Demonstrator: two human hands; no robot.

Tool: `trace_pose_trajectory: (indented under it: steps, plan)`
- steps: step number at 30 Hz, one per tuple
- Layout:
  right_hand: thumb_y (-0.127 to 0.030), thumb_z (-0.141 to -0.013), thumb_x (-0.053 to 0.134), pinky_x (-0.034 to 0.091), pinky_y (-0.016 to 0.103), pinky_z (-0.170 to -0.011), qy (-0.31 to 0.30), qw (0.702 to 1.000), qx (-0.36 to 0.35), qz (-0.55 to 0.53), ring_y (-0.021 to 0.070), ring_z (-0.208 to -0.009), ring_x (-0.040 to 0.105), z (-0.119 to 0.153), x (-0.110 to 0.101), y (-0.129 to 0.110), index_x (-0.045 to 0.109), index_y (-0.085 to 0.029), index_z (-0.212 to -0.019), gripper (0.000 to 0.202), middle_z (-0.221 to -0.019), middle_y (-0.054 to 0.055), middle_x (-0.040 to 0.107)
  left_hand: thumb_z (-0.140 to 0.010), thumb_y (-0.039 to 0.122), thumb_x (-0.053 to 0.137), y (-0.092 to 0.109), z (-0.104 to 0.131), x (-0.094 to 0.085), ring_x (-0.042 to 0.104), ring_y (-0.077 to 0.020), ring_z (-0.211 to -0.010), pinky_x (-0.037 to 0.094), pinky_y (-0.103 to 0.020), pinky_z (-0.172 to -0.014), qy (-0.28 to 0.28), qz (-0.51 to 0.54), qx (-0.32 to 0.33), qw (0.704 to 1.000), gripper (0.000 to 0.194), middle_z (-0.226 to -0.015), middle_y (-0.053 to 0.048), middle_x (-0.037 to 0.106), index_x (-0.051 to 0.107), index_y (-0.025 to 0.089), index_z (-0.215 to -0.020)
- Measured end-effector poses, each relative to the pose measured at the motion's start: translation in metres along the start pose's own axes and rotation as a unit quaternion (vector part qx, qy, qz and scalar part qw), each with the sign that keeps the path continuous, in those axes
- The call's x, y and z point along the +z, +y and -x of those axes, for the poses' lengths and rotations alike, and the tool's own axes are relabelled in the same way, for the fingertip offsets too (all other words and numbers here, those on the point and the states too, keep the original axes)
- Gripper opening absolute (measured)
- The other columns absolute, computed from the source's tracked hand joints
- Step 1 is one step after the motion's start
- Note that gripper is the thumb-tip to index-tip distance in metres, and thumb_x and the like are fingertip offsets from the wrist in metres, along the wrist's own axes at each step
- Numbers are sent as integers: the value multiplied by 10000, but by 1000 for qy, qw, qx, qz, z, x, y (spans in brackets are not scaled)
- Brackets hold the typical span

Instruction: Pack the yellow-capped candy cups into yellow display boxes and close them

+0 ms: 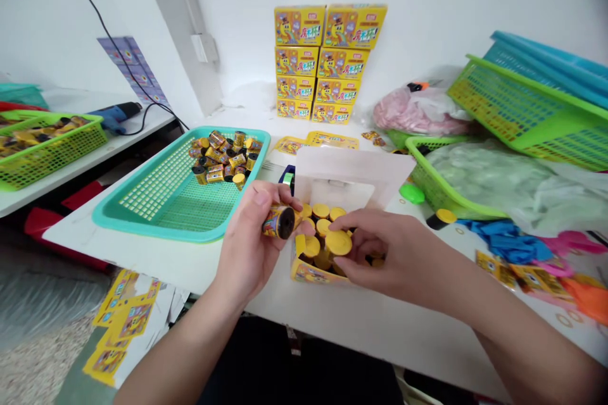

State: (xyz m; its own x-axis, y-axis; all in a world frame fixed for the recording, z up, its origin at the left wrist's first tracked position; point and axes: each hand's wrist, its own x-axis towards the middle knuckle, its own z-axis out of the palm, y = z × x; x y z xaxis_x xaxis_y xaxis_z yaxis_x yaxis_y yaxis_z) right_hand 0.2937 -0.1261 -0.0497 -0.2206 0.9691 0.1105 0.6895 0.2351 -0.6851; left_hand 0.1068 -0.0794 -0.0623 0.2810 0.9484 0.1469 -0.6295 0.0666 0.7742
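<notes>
While the left grip (249, 247) curls closed around a tube (276, 223), its dark end facing the camera, the right grip (389, 247) narrows on a yellow cap (339, 242), thumb at the near side and forefinger at the far side. Something yellow also shows at the left fingertips, too hidden to make out. The cap sits over the open box (311, 273), which is packed with upright tubes showing their yellow tops; the right fingers hide part of that side. The box stands on the white tabletop (280, 296), its pale lid (354, 164) raised at the back.

Just behind the lid lie flat yellow cards (335, 139), and beyond them, near the wall, closed boxes (297, 60) rise in two columns of four. To the left is a teal basket (142, 228), tubes heaped toward its far end. To the right, a single tube (441, 218) lies on its side beside a green basket (437, 186) holding a clear bag (494, 171). Nearer are a crumpled blue thing (508, 240) and yellow packets (527, 277). On another surface at far left, a green basket of tubes (47, 161) sits near a blue tool (116, 119).
</notes>
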Motion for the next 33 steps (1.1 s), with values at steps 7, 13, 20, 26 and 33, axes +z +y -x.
trace_pose_trajectory:
  steps: [7, 13, 20, 26, 33]
  plan:
    - [-281, -734, 762, 539, 273, -601, -32, 999, -23, 35, 127, -609, 609, -4, -1, 7, 706, -253, -1020, 292, -831, 4, 676, -834, 404, 684, -2, 2, 3, 587, -152, -910, 576, -238, -725, -15, 6, -3, 1000, 222, -905, -3, 544, 584, 207, -805]
    - [-396, -800, 740, 550, 343, -884, 127, 979, -158, 0, 210, -1037, 641, 8, 1, -10, 511, -294, -1309, 568, -1172, 67, 640, -874, 425, 654, -18, 12, 13, 553, -113, -956, 495, -230, -863, -74, -38, -2, 997, 232, -1027, 22, 540, 510, 284, -989]
    - [-305, -852, 668, 588, 350, -833, 177, 975, -100, -88, 229, -999, 667, 25, -15, 0, 573, -315, -1140, 303, -1131, 65, 654, -848, 310, 676, -10, 12, 4, 511, -179, -1096, 456, -321, -955, -117, -144, -32, 982, 271, -1150, -17, 510, 509, 298, -1061]
    - [-262, -793, 717, 595, 335, -759, 208, 960, -43, -183, 200, -893, 692, 37, -31, 24, 537, -301, -946, 239, -1086, 40, 673, -846, 165, 648, -5, 6, 3, 568, -220, -1111, 421, -336, -1012, -243, -434, 60, 866, 386, -1192, -59, 611, 599, 296, -1206]
    - [-346, -796, 729, 592, 320, -773, 64, 998, -19, -22, 192, -901, 660, 41, -35, 32, 643, -283, -1081, 305, -1023, 52, 667, -816, 163, 701, -23, -5, 10, 663, -225, -1017, 458, -337, -939, -314, -506, 127, 793, 175, -1058, -29, 728, 730, 281, -942]
